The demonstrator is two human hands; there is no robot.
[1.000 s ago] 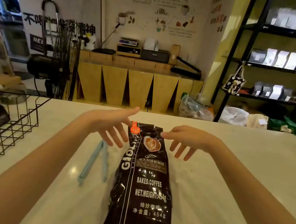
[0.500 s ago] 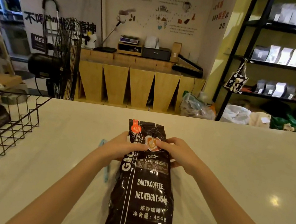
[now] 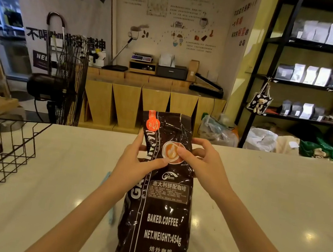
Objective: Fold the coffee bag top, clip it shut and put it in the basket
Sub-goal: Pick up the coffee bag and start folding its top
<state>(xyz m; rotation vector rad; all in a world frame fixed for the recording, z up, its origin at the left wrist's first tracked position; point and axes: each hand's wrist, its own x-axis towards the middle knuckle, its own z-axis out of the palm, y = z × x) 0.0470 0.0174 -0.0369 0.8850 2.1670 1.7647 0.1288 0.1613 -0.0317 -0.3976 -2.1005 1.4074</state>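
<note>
Basket (image 3: 17, 146) left of bag (image 3: 161, 211) on counter (image 3: 268, 205)

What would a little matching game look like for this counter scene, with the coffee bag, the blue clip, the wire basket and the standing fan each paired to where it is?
Things:
1. coffee bag
2. blue clip
3. wire basket
4. standing fan

Places:
A. on the floor beyond the counter's far edge, at left
B. at the counter's left edge, with another dark bag inside
C. on the counter, mostly hidden under the left forearm
D. in the middle, its upper part held by the left hand and right hand

Pairs: 1-D, 2-C, 3-B, 4-A
</note>
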